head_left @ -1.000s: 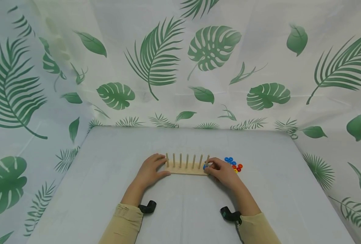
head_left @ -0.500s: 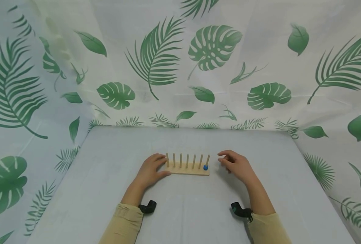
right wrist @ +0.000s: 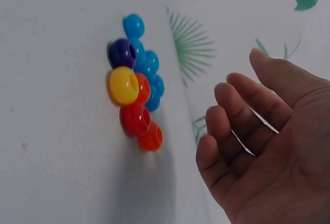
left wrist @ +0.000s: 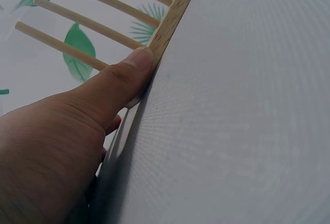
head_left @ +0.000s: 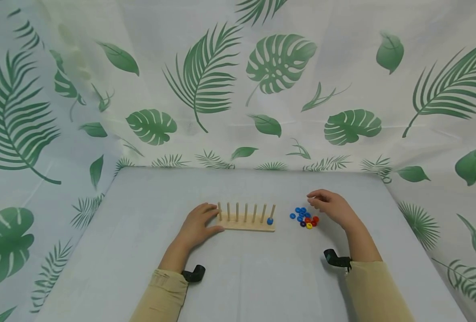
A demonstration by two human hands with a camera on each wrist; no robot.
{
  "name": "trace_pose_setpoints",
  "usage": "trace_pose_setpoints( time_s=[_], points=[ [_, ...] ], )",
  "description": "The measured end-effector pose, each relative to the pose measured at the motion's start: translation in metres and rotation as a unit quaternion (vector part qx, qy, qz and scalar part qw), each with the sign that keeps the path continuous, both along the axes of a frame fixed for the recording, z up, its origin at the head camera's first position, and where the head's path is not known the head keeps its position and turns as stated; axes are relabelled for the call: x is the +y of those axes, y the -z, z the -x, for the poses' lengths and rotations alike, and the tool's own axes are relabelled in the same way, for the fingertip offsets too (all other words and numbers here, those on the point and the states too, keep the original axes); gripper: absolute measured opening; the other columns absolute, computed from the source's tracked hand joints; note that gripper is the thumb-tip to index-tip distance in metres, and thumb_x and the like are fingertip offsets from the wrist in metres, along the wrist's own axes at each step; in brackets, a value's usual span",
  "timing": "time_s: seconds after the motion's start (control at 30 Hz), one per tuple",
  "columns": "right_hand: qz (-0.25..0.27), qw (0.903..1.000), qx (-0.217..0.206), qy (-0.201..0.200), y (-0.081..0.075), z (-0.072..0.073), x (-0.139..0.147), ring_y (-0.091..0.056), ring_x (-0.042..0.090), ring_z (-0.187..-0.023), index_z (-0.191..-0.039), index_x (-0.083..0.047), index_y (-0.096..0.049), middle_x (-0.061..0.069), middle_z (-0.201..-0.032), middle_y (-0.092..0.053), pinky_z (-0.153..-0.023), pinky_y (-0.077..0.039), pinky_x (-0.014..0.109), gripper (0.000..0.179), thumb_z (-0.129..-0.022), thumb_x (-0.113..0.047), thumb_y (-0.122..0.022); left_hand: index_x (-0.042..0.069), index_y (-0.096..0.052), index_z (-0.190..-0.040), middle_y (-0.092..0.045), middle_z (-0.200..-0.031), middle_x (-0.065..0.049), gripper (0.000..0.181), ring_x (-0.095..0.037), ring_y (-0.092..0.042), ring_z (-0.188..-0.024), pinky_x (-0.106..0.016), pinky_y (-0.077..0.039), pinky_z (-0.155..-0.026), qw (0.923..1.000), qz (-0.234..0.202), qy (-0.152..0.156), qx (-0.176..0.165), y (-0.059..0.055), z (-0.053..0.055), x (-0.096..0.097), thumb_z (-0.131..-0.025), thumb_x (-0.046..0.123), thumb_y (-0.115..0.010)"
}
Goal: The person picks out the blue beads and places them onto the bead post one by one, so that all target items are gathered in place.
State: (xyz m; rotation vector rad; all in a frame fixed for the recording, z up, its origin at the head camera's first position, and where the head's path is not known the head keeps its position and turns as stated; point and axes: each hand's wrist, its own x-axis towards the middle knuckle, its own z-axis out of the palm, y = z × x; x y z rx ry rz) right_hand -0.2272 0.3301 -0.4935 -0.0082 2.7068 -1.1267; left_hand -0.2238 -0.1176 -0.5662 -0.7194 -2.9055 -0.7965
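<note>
Out of a beige fabric sleeve (head_left: 161,293), the left forearm slants inward to the left hand (head_left: 197,224), which grips the left end of a pale rectangular wooden base (head_left: 248,227), thumb against the near edge. Seven slim wooden pegs (head_left: 246,212) stand along it, a round blue bead (head_left: 270,221) at the foot of the rightmost. Further right, loose glossy round beads (head_left: 309,226), blue, purple, red, orange and yellow, lie clustered on the white tabletop (head_left: 242,277). Beyond them hovers the right hand (head_left: 331,208), wrist bent inward, fingers loosely curved, slightly apart and holding nothing
</note>
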Motion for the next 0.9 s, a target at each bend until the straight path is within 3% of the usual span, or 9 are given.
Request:
trace_pose_setpoints(
  time_s=[0.3, 0.57, 0.9],
  points=[
    [0.02, 0.998, -0.055, -0.022, 0.008, 0.014, 0.014, -0.056, 0.027, -0.093, -0.132, -0.014, -0.06, 0.015, -0.109, -0.06, -0.078, -0.053, 0.03, 0.04, -0.1, -0.037, -0.059, 0.014, -0.06, -0.137, -0.054, -0.144, -0.005, 0.064, -0.032, -0.04, -0.143, -0.05, -0.035, -0.119, 0.9999, -0.006, 0.002, 0.008, -0.003, -0.002, 0.0, -0.085, 0.05, -0.073],
    [0.013, 0.9956, -0.088, -0.031, 0.018, 0.021, 0.018, -0.053, 0.025, -0.083, -0.13, -0.016, -0.063, 0.011, -0.097, -0.057, -0.07, -0.046, 0.029, 0.036, -0.098, -0.034, -0.062, 0.014, -0.059, -0.138, -0.053, -0.145, -0.004, 0.066, -0.03, -0.039, -0.144, -0.049, -0.034, -0.12, 1.0, -0.003, 0.0, -0.001, -0.003, -0.002, 0.001, -0.085, 0.052, -0.072],
    [-0.03, 0.9937, -0.089, -0.06, 0.018, 0.027, 0.014, -0.051, 0.022, -0.082, -0.125, -0.021, -0.068, 0.008, -0.098, -0.054, -0.066, -0.044, 0.028, 0.03, -0.096, -0.029, -0.065, 0.014, -0.059, -0.139, -0.054, -0.144, -0.004, 0.067, -0.03, -0.039, -0.143, -0.048, -0.034, -0.12, 1.0, -0.002, -0.001, -0.001, 0.0, 0.0, 0.0, -0.085, 0.052, -0.073]
  ],
)
